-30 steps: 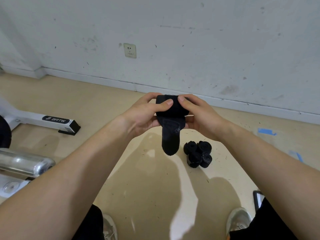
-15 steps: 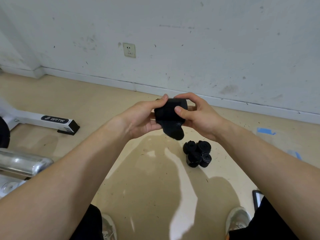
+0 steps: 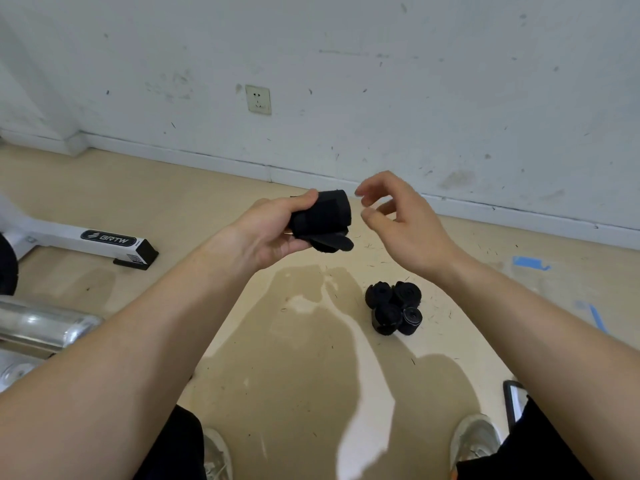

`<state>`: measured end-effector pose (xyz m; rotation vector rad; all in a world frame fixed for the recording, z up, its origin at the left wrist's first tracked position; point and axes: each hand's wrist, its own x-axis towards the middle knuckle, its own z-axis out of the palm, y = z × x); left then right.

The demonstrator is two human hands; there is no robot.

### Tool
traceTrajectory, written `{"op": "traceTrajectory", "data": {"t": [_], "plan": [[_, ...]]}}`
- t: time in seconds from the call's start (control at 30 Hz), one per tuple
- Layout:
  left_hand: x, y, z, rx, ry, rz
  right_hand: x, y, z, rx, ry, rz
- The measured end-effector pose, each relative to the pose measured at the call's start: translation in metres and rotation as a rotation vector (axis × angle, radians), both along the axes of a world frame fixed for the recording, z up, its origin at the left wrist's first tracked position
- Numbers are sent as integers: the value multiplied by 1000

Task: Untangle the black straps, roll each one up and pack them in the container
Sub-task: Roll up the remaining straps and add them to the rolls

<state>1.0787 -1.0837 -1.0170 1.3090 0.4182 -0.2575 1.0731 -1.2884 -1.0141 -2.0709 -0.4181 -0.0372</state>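
Observation:
My left hand [image 3: 273, 230] grips a black strap [image 3: 323, 218] wound into a thick roll, with a short loose end sticking out at its lower right. My right hand [image 3: 398, 220] hovers just to the right of the roll, fingers spread and curled, not touching it. On the floor below lies a cluster of several rolled black straps [image 3: 394, 308]. No container is in view.
A white machine base with a black end cap [image 3: 104, 239] lies on the floor at left, a shiny metal cylinder [image 3: 41, 327] below it. A wall with a socket [image 3: 258, 99] stands behind. Blue tape [image 3: 530, 262] marks the floor at right. A dark tablet edge [image 3: 512, 400] sits near my right shoe.
The hanging tail of the strap has been wound up onto the roll. My right hand has let go and moved off to the right, opening its fingers.

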Motion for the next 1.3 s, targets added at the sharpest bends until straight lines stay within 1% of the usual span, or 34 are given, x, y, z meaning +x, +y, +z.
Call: {"op": "traceTrajectory", "data": {"t": [0.07,0.13,0.17,0.2,0.3,0.4,0.6,0.8,0.97,1.1,1.3], "plan": [[2,5,-1,6,3,26,-6,-3,5,-123,-38,135],[3,6,-1,4,9,38,-12,-2,5,-323,-80,243],[3,6,-1,3,12,40,-14,-1,2,-389,-111,254],[3,5,-1,6,14,36,-14,0,-1,-412,-147,238],[2,1,-2,26,17,26,-13,6,-4,-371,-269,161],[0,-4,-4,35,12,29,-9,10,-3,-361,-344,131],[-6,-22,-11,57,-4,5,-3,10,0,-284,-382,50],[-15,-41,-9,-18,-16,-21,11,7,-8,-159,-305,-22],[-18,-43,-2,-112,6,-18,14,6,-14,-78,-211,-25],[-20,-41,-2,-134,-12,-19,12,10,-18,-52,-106,-68],[-23,-49,-3,-178,-30,6,5,23,-21,60,-58,-146]]}}
